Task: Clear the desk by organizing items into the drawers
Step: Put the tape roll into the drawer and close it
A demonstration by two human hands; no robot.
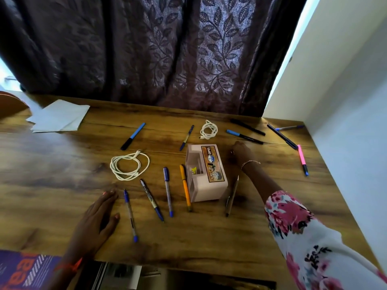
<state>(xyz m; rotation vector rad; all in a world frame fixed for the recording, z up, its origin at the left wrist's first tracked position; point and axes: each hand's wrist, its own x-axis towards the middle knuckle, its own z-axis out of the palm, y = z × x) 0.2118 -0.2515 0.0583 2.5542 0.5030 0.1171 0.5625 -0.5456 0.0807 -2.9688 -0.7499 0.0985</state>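
Observation:
Several pens lie scattered on the wooden desk (62, 164). A pale pink organizer box (206, 174) with small compartments sits at the middle, an orange pen (185, 186) along its left side and a brown pen (232, 196) at its right. My left hand (98, 218) rests flat on the desk near the front edge, beside a blue pen (130, 214). My right hand (243, 152) reaches past the box with fingers curled down near a blue-capped black pen (244, 136); I cannot tell whether it holds anything. Two coiled white cables (129, 165) (208, 130) lie on the desk.
Folded white papers (59, 117) lie at the back left. A dark leaf-patterned curtain (167, 49) hangs behind the desk and a white wall (345, 101) bounds the right side. A pink pen (302, 159) lies near that wall. A dark opening (188, 279) shows below the front edge.

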